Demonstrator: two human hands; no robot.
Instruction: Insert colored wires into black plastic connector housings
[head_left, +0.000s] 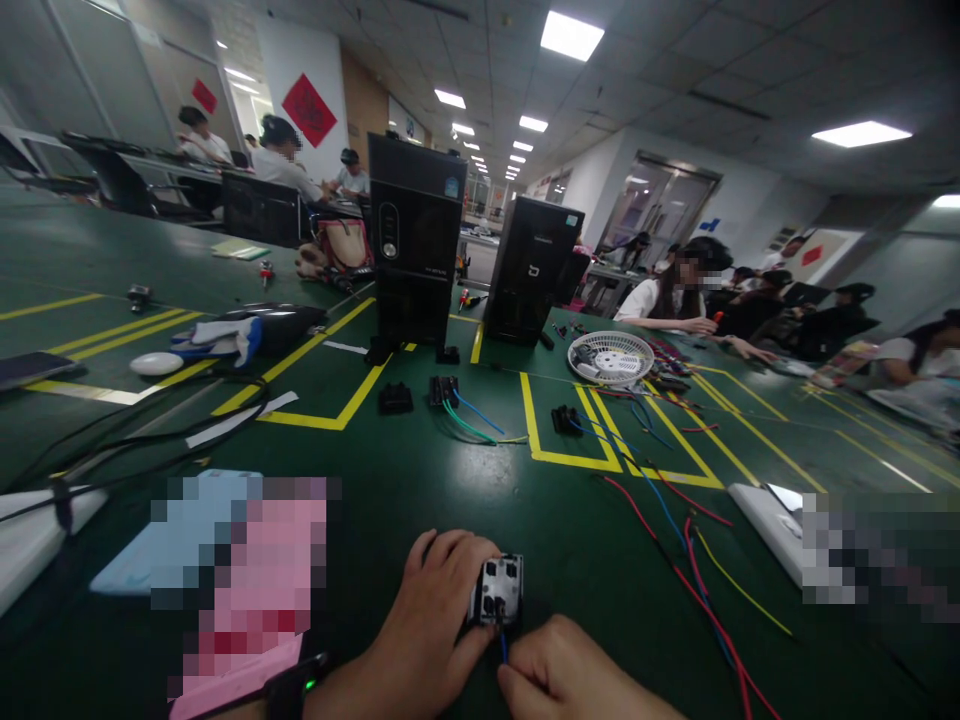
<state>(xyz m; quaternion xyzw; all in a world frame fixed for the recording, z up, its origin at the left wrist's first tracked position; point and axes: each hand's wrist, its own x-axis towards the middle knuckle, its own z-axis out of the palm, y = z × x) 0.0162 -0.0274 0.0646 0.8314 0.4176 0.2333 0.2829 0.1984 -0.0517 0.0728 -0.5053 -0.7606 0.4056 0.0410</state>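
Close in front of me, my left hand [444, 600] grips a small square electrical module [503, 592] by its left side. The module has a pale face with several dark terminal openings. A blue wire [503, 648] meets its lower edge; how deep the end sits is not visible. My right hand [568, 668] is closed in a pinch on that wire, just below the module. Farther off lies a black terminal block [444, 390] with green and blue wires. To its right is another black block [566, 419] with blue wires.
Red wires [679, 570] and a yellow wire [739, 580] trail along my right. Two black computer towers [417, 250] [529, 270] stand behind. A white basket [611, 357] holds parts. Pink and blue blurred items [262, 570] lie left. A person [675, 290] sits at the right.
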